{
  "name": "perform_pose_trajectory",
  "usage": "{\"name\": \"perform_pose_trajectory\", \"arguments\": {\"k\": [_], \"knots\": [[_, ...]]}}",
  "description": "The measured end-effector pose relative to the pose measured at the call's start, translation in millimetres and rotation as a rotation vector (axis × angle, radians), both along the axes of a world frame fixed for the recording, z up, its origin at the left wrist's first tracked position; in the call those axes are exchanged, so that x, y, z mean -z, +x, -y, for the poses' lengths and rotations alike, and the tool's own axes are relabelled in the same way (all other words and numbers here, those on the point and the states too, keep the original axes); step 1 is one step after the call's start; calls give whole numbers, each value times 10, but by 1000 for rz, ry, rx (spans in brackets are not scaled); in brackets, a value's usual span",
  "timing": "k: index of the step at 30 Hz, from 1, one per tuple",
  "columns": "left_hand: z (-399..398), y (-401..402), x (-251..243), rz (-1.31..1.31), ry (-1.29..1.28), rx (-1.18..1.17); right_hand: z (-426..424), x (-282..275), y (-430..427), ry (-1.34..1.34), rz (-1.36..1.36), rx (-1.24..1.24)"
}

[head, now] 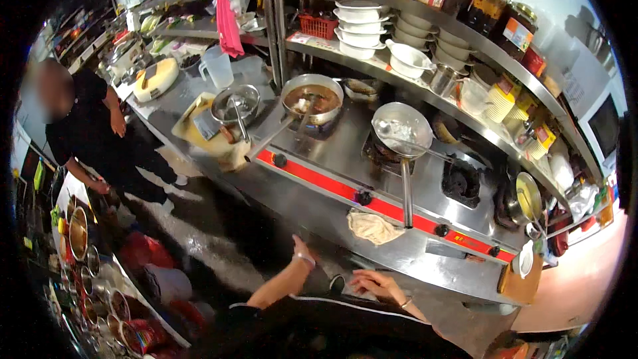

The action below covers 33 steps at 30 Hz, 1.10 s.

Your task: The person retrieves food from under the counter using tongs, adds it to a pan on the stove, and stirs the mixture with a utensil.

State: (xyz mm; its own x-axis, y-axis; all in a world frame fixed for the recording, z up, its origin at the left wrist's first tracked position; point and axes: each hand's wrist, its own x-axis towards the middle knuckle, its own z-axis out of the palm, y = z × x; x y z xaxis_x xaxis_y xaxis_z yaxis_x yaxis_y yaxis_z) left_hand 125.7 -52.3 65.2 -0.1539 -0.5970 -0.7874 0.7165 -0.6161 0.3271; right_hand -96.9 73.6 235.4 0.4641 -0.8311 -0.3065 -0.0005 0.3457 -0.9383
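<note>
My left hand (303, 252) hangs over the floor in front of the stove, holding nothing that I can see; its fingers are partly hidden. To the right my right hand (371, 281) is empty, its fingers apart, below a crumpled beige cloth (374, 228) on the stove's front ledge. On the left burner stands a saucepan with brown broth and something white (313, 97), a utensil resting in it. A second long-handled saucepan (401, 127) sits on the middle burner with a ladle across it. The bare burner (461, 183) is further right.
A person in dark clothes (94, 119) stands at the left. A cleaver (205, 124) and a steel bowl (235, 104) lie on a yellow cutting board (187, 132). White bowls (359, 32) are stacked on the shelf. Steel containers (79, 234) line the lower left counter.
</note>
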Motion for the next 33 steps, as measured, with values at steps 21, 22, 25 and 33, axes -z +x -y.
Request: {"name": "perform_pose_trajectory", "arguments": {"k": [21, 22, 25, 33], "knots": [[1637, 1587, -1327, -281, -311, 226, 3737, -869, 1475, -1403, -1158, -200], [1740, 1585, -1590, -286, -293, 235, 3811, -924, 1486, -1512, -1173, -212], [2129, 1542, -2061, -452, -510, 297, 4015, -1249, 1392, -1410, -1172, -129], [2558, 1509, -2110, -531, -449, 579, 4246, -1881, 875, -566, -569, 383]]}}
